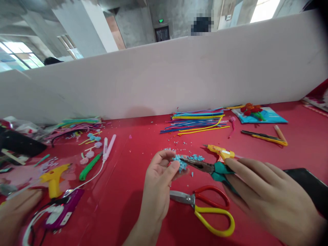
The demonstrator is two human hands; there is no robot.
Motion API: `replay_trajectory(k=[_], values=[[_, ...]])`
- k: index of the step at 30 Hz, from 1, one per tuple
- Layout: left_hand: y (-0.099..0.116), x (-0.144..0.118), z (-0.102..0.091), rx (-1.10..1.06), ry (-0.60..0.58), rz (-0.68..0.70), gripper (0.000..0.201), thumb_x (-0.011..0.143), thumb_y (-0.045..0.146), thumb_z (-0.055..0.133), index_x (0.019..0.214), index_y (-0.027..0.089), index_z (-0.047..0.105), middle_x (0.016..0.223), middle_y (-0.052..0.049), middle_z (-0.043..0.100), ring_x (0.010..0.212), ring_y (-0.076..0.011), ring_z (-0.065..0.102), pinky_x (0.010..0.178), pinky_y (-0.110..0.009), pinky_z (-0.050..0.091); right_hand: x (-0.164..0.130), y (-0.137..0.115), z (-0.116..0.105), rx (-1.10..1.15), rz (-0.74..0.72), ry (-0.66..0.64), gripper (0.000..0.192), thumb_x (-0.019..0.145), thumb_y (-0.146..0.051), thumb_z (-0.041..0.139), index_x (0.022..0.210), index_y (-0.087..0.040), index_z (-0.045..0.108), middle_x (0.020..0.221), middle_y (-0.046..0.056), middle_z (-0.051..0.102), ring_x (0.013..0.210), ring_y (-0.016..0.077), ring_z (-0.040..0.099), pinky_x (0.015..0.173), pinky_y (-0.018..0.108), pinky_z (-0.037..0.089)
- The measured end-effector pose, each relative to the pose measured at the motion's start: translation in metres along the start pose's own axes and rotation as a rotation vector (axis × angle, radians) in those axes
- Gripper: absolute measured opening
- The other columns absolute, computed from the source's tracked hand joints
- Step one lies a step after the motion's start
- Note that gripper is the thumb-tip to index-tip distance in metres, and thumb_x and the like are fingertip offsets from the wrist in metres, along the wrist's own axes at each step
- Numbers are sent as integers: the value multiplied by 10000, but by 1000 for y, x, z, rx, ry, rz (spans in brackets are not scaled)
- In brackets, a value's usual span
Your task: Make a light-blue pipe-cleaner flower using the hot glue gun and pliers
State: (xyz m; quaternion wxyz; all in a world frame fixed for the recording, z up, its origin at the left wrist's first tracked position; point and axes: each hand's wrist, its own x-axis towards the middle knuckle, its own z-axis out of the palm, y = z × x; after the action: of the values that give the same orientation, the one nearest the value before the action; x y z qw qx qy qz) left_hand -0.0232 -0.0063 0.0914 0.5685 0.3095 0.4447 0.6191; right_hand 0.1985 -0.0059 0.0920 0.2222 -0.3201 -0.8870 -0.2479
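Between the thumb and fingers of my left hand (162, 174) is a small fuzzy light-blue pipe-cleaner piece (182, 166). My right hand (266, 191) grips the teal handles of needle-nose pliers (202, 166), whose tips meet the blue piece. Whether the jaws pinch it cannot be made out. Just behind lie short cut blue pipe-cleaner bits (196, 157). Below my hands, scissors (191, 199) with one red and one yellow handle rest on the red table (118, 205). A yellow glue gun (220, 151) lies beyond the pliers.
Pipe cleaners (197, 120) lie by the white partition (159, 78). At right are a blue packet (271, 115), tweezers (263, 136) and a black phone-like slab (307, 184). Leftward sit another glue gun (54, 179), a purple power strip (65, 208), a green cutter (89, 166) and another person's hand (23, 201).
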Motion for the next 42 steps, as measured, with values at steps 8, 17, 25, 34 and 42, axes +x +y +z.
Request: replay_trajectory(k=[8,17,25,34,42], values=[[3,-1,-2,49,-11,43,178,811,204,670,965,158,596,816,-26,674,699,-100,627,658,-206,535,1,1,-4,430,306,-28,180,880,-206,502,854,-217,680,1000,66,635,828,200,649,696,325,538],[4,-3,1,38,-22,56,204,788,170,688,967,165,590,830,-14,676,676,-96,632,631,-202,534,1,-3,-1,476,300,-36,170,860,-184,523,941,-219,668,1028,67,617,890,212,646,670,318,559],[4,-4,0,27,-7,48,199,779,171,696,955,175,603,874,-19,670,746,-114,627,669,-235,561,1,-7,-5,442,301,-15,156,869,-196,508,876,-222,661,1010,75,634,910,234,637,632,313,544],[3,-2,1,-40,-9,-20,174,785,186,686,943,169,616,868,-20,641,789,-127,646,769,-279,571,-2,-4,-6,296,204,-16,164,847,-160,511,812,-200,666,998,100,633,892,267,619,692,376,523],[2,-1,3,-41,-21,-29,181,784,181,683,947,168,604,899,-33,645,828,-138,660,730,-232,556,-2,-4,-8,253,152,-12,164,859,-157,514,823,-180,673,976,109,636,919,272,603,761,409,500]])
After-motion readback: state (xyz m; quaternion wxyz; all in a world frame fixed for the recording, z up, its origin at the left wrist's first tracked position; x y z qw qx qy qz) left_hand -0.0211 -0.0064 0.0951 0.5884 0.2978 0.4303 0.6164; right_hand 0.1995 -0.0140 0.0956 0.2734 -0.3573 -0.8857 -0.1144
